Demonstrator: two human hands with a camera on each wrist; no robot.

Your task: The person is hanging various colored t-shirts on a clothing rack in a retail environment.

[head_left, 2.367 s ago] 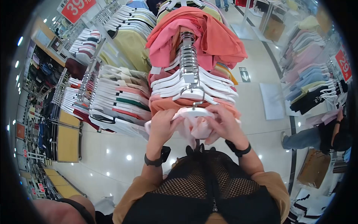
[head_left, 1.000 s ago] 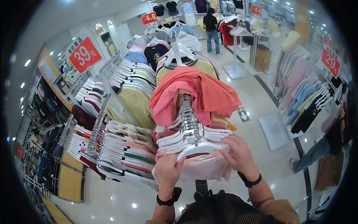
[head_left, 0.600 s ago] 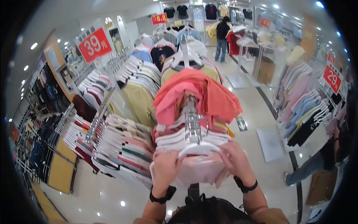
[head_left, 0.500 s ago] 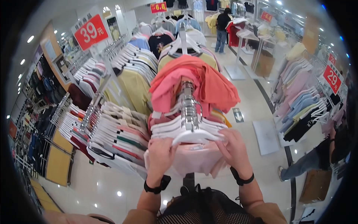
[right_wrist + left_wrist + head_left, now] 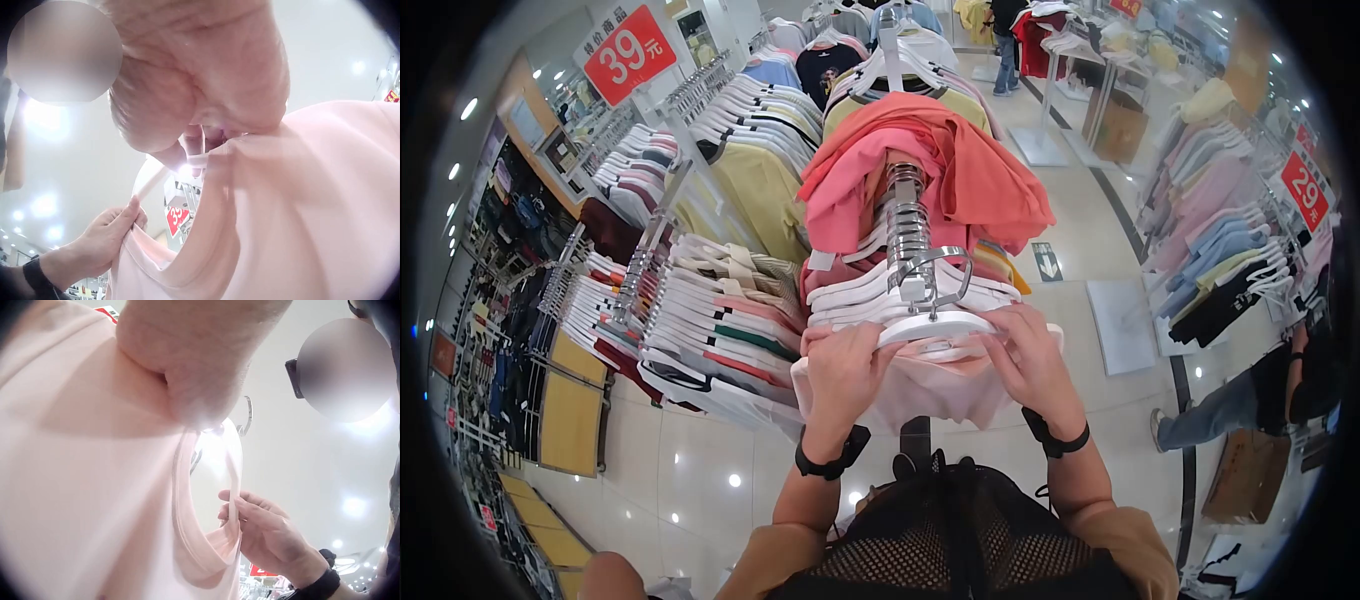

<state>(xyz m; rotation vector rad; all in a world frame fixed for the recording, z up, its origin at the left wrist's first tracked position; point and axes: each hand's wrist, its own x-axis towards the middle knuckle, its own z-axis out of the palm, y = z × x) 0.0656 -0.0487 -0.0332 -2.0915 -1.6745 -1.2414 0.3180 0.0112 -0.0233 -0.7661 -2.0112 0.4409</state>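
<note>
In the head view a white hanger (image 5: 937, 327) stands before the end of a rail, its metal hook (image 5: 962, 275) upward, overlapping the rail's end. A pale pink top (image 5: 940, 388) hangs on it, neckline towards the person. My left hand (image 5: 842, 372) pinches the neckline and hanger at the left shoulder. At the right shoulder my right hand (image 5: 1028, 362) does the same, thumb in front. Both wrist views show the top from below: the round neck opening (image 5: 203, 550) lies between the hands, and the fingertips of each near hand are partly hidden by its palm.
Behind the hanger, white hangers (image 5: 850, 295) crowd the rail, with coral and pink clothes (image 5: 960, 165) draped over it. To the left stands another full rack (image 5: 730, 340). A price sign (image 5: 628, 55) rises beyond. At right are a person's leg (image 5: 1215, 400) and a cardboard box (image 5: 1250, 475).
The pink top, bunched in both hands at first, hangs spread below the hanger. Since half a second ago the hook has come into fuller sight before the rail. The view tilted up, then down again.
</note>
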